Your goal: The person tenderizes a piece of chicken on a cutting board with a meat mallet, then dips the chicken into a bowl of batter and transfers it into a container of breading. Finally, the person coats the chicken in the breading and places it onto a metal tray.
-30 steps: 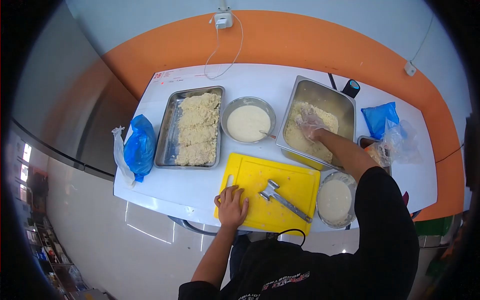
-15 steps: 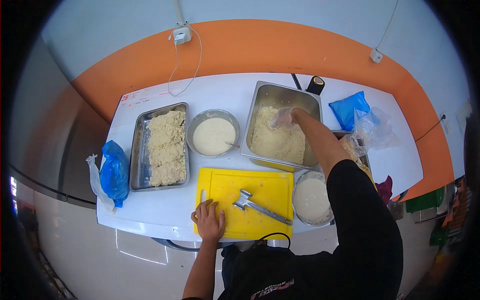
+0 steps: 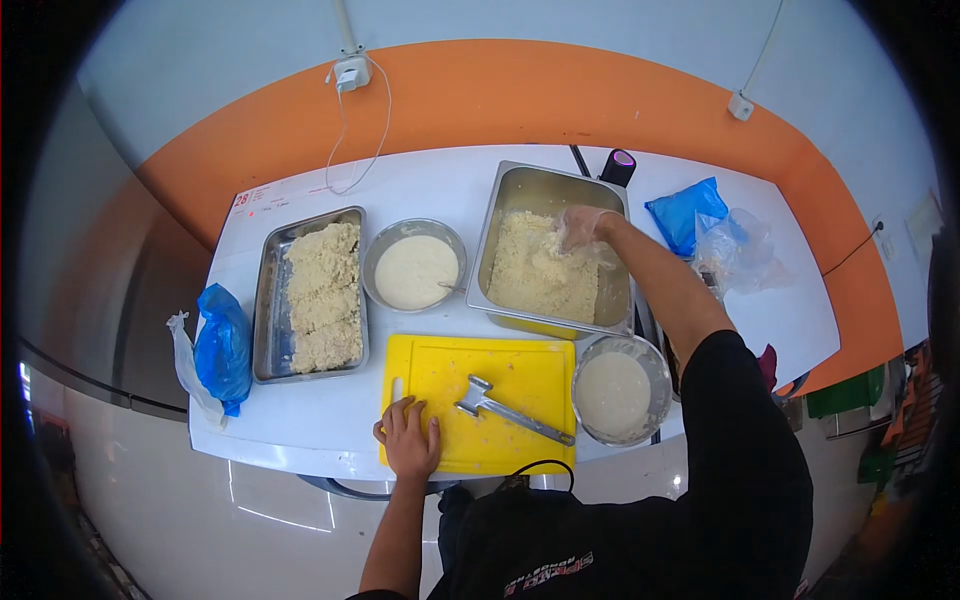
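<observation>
My left hand (image 3: pixel 408 440) rests on the left edge of a yellow cutting board (image 3: pixel 430 365), fingers spread and holding nothing. A metal meat tenderizer (image 3: pixel 515 410) lies across the board, to the right of that hand. In a thin clear plastic glove, my right hand (image 3: pixel 583 230) is inside a deep metal pan (image 3: pixel 500 180). Its fingers are curled down around pale breadcrumbs (image 3: pixel 545 280), blurred by motion, so whether anything else is in them is hidden. A pale crumb heap covers much of the pan's floor.
A metal tray (image 3: pixel 270 340) at left carries several crumb-coated pieces (image 3: pixel 325 300). Bowls of white batter stand beside it (image 3: pixel 417 270) and right of the board (image 3: pixel 613 395). Blue plastic bags lie at far left (image 3: pixel 223 345) and back right (image 3: pixel 688 215). A black cylinder (image 3: pixel 619 168) stands behind the pan.
My right hand has lifted slightly and shifted right within the pan, with crumbs loose around it. The view has turned slightly. My left hand stays on the board.
</observation>
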Demonstrator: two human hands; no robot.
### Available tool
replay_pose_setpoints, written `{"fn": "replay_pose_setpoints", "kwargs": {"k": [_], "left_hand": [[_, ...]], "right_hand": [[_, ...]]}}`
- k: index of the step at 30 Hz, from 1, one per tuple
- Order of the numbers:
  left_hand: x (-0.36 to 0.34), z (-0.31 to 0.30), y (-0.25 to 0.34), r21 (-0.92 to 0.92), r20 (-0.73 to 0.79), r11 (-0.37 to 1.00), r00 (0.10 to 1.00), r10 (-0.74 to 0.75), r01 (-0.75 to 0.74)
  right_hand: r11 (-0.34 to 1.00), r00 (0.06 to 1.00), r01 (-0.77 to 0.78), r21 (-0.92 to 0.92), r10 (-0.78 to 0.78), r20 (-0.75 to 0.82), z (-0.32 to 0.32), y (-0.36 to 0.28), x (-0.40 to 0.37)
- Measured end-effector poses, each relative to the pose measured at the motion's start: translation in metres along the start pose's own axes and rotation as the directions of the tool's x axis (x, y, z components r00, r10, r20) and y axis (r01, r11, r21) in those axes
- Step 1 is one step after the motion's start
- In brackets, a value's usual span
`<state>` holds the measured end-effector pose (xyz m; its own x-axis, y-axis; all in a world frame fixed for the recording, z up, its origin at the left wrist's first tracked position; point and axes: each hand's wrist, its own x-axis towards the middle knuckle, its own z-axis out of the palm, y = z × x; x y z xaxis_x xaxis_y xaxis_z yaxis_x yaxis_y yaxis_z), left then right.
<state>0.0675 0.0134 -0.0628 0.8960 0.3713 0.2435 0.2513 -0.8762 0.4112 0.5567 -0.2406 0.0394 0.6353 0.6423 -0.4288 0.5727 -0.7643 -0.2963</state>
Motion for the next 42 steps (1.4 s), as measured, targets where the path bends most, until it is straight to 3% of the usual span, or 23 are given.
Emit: {"fn": "replay_pose_setpoints", "kwargs": {"k": [2,6,8,15,18,21,24,26,28,29,30,31,34,39,41,42], "left_hand": [[0.000,0.000,0.000,0.007,0.001,1.000,1.000,-0.002,0.002],[-0.001,0.001,0.000,0.012,-0.016,1.000,1.000,0.005,-0.005],[-0.001,-0.001,0.003,0.013,-0.031,1.000,0.999,0.014,-0.014],[-0.002,-0.002,0.002,0.016,-0.034,1.000,0.999,0.012,-0.011],[-0.001,-0.002,0.003,0.036,-0.043,0.999,0.999,0.006,-0.005],[-0.002,-0.001,0.002,0.026,-0.037,1.000,0.999,0.003,-0.002],[-0.004,0.000,0.000,0.017,-0.055,1.000,0.998,0.005,-0.004],[-0.003,-0.002,-0.001,-0.034,-0.028,0.999,1.000,-0.006,0.005],[-0.006,-0.003,-0.004,-0.011,-0.027,0.999,0.999,-0.030,0.030],[-0.007,-0.004,-0.005,-0.044,-0.049,0.999,0.999,-0.015,0.013],[-0.005,-0.006,-0.005,-0.080,-0.075,0.997,0.997,0.006,-0.012],[-0.007,-0.012,-0.007,-0.208,-0.111,0.978,0.994,-0.008,-0.015],[-0.009,-0.029,-0.017,-0.349,-0.239,0.937,0.965,-0.108,0.018],[-0.060,-0.070,-0.076,-0.426,-0.329,0.904,0.925,-0.191,0.035],[-0.099,-0.077,-0.114,-0.421,-0.363,0.901,0.891,-0.274,0.105],[-0.123,-0.077,-0.133,-0.417,-0.368,0.895,0.871,-0.325,0.158]], "right_hand": [[0.993,0.998,0.024,0.118,-0.017,-0.059,-0.021,-0.016,-0.027],[0.997,0.987,0.047,0.059,-0.037,-0.156,-0.050,-0.032,-0.060],[0.994,0.957,0.073,0.081,-0.047,-0.287,-0.059,-0.035,-0.072],[0.993,0.946,0.103,0.051,-0.082,-0.312,-0.080,-0.037,-0.084],[0.972,0.940,0.170,0.160,-0.111,-0.322,-0.086,-0.048,-0.096],[0.989,0.929,0.114,0.092,-0.074,-0.362,-0.086,-0.058,-0.102],[0.989,0.917,0.142,-0.043,-0.148,-0.370,-0.079,-0.053,-0.102],[0.988,0.932,0.046,-0.150,-0.096,-0.349,-0.077,-0.065,-0.106],[0.992,0.891,0.120,0.024,-0.097,-0.444,-0.068,-0.045,-0.095],[0.990,0.889,0.140,0.020,-0.117,-0.442,-0.068,-0.044,-0.094],[0.983,0.879,0.104,0.154,-0.018,-0.477,-0.072,-0.050,-0.098],[0.955,0.862,0.069,0.288,0.088,-0.499,-0.078,-0.057,-0.101],[0.935,0.841,0.114,0.337,0.090,-0.533,-0.102,-0.104,-0.109],[0.940,0.853,0.143,0.311,0.042,-0.521,-0.120,-0.236,-0.095],[0.925,0.845,0.270,0.269,-0.094,-0.526,-0.111,-0.289,-0.072],[0.880,0.868,0.301,0.366,-0.094,-0.488,-0.101,-0.312,-0.052]]}}
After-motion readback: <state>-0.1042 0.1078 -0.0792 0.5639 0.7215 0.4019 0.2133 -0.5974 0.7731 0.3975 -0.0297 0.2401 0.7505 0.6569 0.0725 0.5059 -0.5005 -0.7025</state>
